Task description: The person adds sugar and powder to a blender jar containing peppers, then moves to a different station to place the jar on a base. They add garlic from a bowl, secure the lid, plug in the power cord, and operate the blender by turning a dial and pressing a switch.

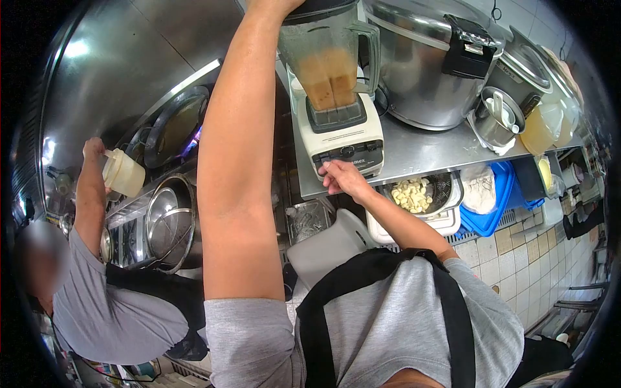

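Note:
A blender (pixel 346 139) with a cream-coloured base stands near the edge of the steel counter. Its clear jug (pixel 326 68) holds an orange-brown mixture, and a dark lid (pixel 317 10) covers the top. My left arm reaches up to that lid; only the base of my left hand (pixel 275 5) shows at the frame's top edge, its fingers hidden. Down at the front panel, my right hand (pixel 343 178) has its fingers curled, thumb and forefinger at the left-hand switch (pixel 323 158).
Right of the blender stand a large steel cooker (pixel 414 77) and a metal pot (pixel 495 123) with utensils. Below the counter sit a colander of pale peeled pieces (pixel 412 194) and a blue tray (pixel 501 194). At left, another person (pixel 116 304) holds a cream jug (pixel 124 173) near a wok (pixel 174 126).

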{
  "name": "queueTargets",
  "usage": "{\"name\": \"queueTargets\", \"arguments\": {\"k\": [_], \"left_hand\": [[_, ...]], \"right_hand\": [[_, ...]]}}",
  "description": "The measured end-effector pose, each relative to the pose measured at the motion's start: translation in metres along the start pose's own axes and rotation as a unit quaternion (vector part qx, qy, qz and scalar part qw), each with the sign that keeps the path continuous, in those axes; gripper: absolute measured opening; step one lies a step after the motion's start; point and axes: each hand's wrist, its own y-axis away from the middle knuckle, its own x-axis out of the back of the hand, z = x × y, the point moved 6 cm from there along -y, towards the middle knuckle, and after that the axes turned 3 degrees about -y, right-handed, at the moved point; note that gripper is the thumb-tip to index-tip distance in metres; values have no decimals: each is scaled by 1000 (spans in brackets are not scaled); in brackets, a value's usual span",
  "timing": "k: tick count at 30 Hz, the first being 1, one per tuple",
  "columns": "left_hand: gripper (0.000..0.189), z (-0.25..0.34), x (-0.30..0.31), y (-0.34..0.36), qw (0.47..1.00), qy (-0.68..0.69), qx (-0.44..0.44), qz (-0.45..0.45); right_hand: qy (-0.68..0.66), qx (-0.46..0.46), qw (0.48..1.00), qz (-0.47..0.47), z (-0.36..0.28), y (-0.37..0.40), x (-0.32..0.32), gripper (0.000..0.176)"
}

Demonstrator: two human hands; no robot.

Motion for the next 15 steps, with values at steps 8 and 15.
{"name": "queueTargets", "arguments": {"k": [8, 15], "left_hand": [[47, 14, 12, 7, 999, -43, 12, 13], [85, 28, 20, 18, 997, -31, 20, -69]], "right_hand": [[177, 516, 781, 303, -206, 72, 59, 28], [249, 360, 862, 257, -270, 24, 60, 45]]}}
